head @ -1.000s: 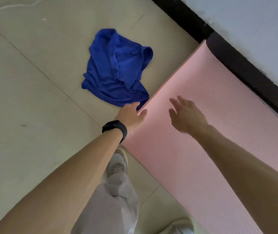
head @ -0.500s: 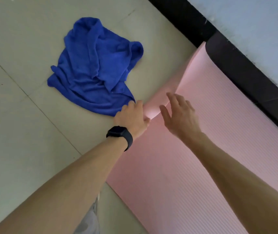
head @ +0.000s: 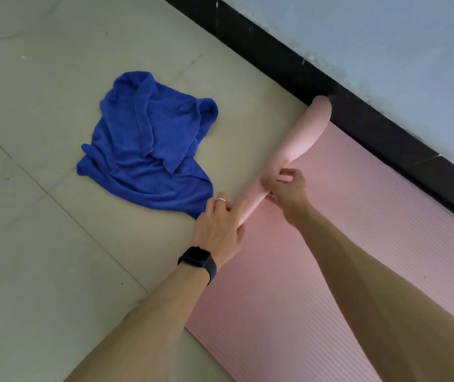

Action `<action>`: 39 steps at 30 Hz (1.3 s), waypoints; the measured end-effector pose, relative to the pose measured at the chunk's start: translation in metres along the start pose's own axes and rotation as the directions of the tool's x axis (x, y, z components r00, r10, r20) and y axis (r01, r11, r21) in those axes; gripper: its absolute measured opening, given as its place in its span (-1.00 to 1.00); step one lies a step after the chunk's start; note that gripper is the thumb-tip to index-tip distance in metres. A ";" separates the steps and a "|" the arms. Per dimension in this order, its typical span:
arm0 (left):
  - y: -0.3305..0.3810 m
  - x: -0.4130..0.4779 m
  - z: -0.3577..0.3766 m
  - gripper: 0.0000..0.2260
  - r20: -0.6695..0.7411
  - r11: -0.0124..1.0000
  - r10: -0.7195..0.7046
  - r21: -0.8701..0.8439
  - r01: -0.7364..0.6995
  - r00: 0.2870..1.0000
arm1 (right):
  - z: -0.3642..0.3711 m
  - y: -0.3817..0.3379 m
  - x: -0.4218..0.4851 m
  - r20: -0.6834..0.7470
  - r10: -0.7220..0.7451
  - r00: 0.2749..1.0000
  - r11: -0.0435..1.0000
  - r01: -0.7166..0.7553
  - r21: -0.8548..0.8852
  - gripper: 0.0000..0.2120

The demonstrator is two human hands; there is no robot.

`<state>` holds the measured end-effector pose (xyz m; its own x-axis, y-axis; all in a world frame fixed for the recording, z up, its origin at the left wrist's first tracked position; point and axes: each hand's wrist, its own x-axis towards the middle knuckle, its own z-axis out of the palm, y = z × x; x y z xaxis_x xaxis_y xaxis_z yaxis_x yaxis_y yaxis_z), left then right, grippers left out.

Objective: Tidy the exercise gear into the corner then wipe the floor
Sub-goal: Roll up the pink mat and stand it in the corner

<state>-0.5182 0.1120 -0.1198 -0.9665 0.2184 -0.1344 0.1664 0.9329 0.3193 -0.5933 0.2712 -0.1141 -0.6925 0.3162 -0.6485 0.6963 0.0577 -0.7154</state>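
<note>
A pink ribbed exercise mat (head: 330,230) lies on the floor along the wall. Its far end (head: 300,136) is lifted and curled over toward me. My left hand (head: 217,219), with a ring and a black watch on the wrist, grips the curled edge at its near corner. My right hand (head: 289,188) pinches the same curled edge a little farther along. A crumpled blue cloth (head: 148,158) lies on the tiles just left of the mat, almost touching my left hand.
The floor is pale tile (head: 41,244) with thin grout lines. A black skirting board (head: 372,125) runs diagonally under a light blue wall (head: 386,45), right behind the mat's far end.
The mat's end lay flat, then my left hand lifted its corner. Now both hands hold the end, which is curled over onto the mat.
</note>
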 end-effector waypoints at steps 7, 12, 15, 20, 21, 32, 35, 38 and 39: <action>0.008 0.011 0.000 -0.42 0.159 0.983 0.034 -0.182 -0.004 0.987 | -0.036 0.034 -0.008 -0.109 -0.454 0.884 0.610 0.220 -0.761 -0.14; 0.036 -0.006 0.028 -0.38 0.240 0.990 0.129 -0.093 -0.109 0.962 | -0.069 0.037 0.005 0.541 -0.497 0.679 -0.174 0.533 -0.828 -0.46; 0.044 -0.008 0.023 -0.44 0.192 0.966 0.173 -0.225 -0.128 0.966 | -0.092 0.045 0.000 0.547 -0.539 0.641 -0.141 0.571 -0.809 -0.54; 0.048 -0.008 0.022 -0.31 0.292 0.982 0.147 -0.159 -0.104 0.945 | -0.130 0.068 -0.022 0.482 -0.548 0.683 -0.092 0.524 -0.847 -0.39; 0.055 -0.013 0.029 -0.30 0.301 0.985 0.143 -0.139 -0.105 0.943 | -0.130 0.063 -0.027 0.453 -0.592 0.667 -0.059 0.524 -0.849 -0.43; 0.084 -0.028 0.024 -0.38 0.282 0.935 0.354 -0.140 -0.326 0.892 | -0.148 0.063 -0.003 0.369 -0.444 0.817 0.053 0.434 -0.899 -0.47; 0.082 -0.019 0.021 -0.35 0.314 0.929 0.369 -0.091 -0.359 0.875 | -0.179 0.095 -0.022 0.295 -0.448 0.844 0.115 0.382 -0.917 -0.51; 0.103 -0.033 0.042 -0.36 0.416 0.905 0.406 -0.064 -0.420 0.813 | -0.195 0.093 -0.036 0.194 -0.662 0.724 0.194 0.416 -0.888 -0.62; 0.112 -0.039 0.049 -0.37 0.416 0.908 0.406 -0.079 -0.412 0.814 | -0.193 0.082 -0.036 0.155 -0.736 0.659 0.192 0.422 -0.886 -0.65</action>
<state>-0.4526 0.2219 -0.1243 -0.6380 0.6752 -0.3701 0.5341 0.7343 0.4190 -0.4750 0.4475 -0.0996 -0.9981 0.0197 0.0588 0.0087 0.9836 -0.1804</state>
